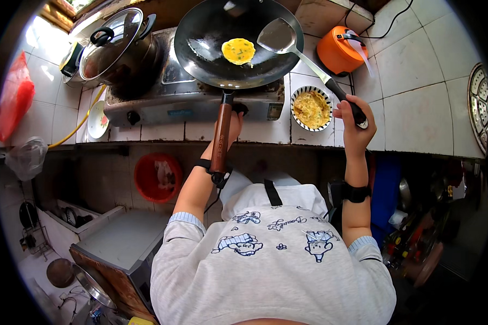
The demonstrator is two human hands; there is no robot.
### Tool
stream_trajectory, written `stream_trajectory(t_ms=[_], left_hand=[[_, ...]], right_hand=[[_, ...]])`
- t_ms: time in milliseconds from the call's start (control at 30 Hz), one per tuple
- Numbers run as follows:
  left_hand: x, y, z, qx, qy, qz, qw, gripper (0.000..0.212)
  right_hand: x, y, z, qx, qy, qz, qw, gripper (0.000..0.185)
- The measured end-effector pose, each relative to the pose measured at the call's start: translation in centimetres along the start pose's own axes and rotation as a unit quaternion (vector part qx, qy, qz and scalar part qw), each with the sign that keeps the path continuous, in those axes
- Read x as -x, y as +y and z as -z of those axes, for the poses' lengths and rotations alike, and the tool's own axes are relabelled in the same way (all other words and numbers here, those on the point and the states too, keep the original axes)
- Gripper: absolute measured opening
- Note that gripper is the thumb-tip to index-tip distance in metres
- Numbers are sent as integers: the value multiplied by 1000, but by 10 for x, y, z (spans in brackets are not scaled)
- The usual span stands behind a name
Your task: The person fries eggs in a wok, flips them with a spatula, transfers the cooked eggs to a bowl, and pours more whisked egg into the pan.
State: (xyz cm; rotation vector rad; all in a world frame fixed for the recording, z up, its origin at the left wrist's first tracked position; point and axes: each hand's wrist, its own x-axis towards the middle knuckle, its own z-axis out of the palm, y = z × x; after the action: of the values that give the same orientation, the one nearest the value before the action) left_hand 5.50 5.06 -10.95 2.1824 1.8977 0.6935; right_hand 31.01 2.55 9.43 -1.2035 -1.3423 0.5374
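A black wok (203, 67) with a brown wooden handle (221, 140) sits on the gas stove (187, 107). In it lies a small round yellow egg pancake (238, 51) with green bits. My right hand (358, 122) grips the black handle of a metal spatula (282, 36), whose blade hangs over the wok's right side. Behind the wooden handle, my left hand (235, 128) has its fingers at the right stove knob (240, 108); part of the hand is hidden. Below the spatula's handle stands a patterned bowl (294, 118) of yellow egg mixture (311, 109).
A large pot (126, 73) with a glass lid (114, 44) stands on the left burner. An orange lidded container (337, 48) is at the back right. Left of the stove are a small plate (97, 122) and a yellow hose (71, 134). A red basin (140, 178) sits below the counter.
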Motion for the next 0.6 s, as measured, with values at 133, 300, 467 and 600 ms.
stream_trajectory(t_ms=[133,300,467,600], left_hand=[[5,13,-5,-98,-15,44,994,37],[11,-6,-38,-98,15,62,993,36],[9,-9,-17,635,-181,446,604,36],[7,-10,-18,756,-151,430,469,28]], right_hand=[[-5,7,0,-6,-4,16,1000,15],[-13,11,-1,-26,-6,4,1000,15],[-21,13,2,-46,5,-35,998,15],[-26,16,3,-42,11,-24,999,15]])
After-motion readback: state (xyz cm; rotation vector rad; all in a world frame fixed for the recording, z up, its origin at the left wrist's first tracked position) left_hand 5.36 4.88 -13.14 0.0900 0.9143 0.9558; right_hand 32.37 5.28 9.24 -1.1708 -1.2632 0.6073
